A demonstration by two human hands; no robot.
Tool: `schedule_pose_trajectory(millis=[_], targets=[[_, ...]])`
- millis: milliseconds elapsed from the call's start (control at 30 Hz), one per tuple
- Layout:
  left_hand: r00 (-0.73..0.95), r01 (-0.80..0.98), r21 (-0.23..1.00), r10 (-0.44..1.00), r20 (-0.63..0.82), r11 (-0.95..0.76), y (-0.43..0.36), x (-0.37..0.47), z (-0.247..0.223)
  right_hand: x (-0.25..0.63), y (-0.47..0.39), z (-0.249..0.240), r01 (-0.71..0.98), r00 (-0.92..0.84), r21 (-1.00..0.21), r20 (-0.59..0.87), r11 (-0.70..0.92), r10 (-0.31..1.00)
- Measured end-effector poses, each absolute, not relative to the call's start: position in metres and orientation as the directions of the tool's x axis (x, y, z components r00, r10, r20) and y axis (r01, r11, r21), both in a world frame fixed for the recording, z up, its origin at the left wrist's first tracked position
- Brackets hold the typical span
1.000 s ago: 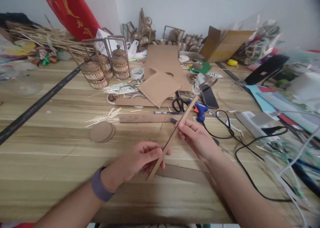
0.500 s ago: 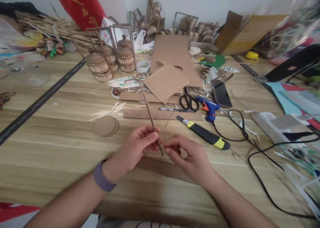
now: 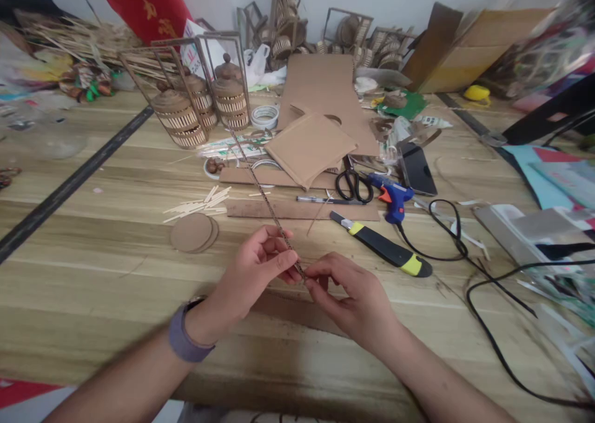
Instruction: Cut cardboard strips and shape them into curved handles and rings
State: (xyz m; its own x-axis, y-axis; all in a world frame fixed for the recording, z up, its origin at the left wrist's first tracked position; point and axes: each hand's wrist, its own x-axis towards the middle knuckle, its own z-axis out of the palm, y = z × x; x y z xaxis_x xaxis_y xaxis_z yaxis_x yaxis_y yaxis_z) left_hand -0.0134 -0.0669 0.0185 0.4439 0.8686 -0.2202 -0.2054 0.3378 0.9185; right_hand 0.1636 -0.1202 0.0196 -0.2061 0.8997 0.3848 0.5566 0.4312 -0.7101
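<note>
A thin cardboard strip, seen edge-on, slants from the upper left down to my two hands. Fingers and thumb of my left hand are closed round its lower part. At the strip's near end, the thumb and forefinger of my right hand pinch it. Below the hands a flat brown cardboard piece lies on the wooden table, partly covered by them. Two overlapping cardboard discs and a small heap of pale sticks lie to the left of my hands.
Right of my hands lie a utility knife with its blade out, black scissors and a blue glue gun with a trailing black cord. Stick-and-cardboard lanterns stand at the back left; a cardboard box stands back right.
The strip's far end has swung to the left. My right fingertips, beside its near end before, now pinch that end. The whole view has shifted slightly.
</note>
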Motion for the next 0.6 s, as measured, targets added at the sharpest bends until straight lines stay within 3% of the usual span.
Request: schedule_pose_trajectory(millis=[167,467,600], targets=[[0.455,-0.177,0.939,0.87,-0.188,0.296,-0.0679,-0.013,0.0207,0.1628,-0.1204,0.0195,0.557,-0.188,-0.728,0.357,0.399,0.915],[0.449,-0.111,0.97,0.882,-0.146,0.218,-0.0725,-0.0119,0.0208,0.159,-0.1166,0.0257,0.47,-0.068,-0.882,-0.008,0.025,0.998],[0.458,-0.065,0.977,0.876,-0.152,0.204,-0.0758,-0.0123,0.0203,0.1582,-0.1156,0.0263,0.449,-0.068,-0.893,-0.078,-0.04,0.995]])
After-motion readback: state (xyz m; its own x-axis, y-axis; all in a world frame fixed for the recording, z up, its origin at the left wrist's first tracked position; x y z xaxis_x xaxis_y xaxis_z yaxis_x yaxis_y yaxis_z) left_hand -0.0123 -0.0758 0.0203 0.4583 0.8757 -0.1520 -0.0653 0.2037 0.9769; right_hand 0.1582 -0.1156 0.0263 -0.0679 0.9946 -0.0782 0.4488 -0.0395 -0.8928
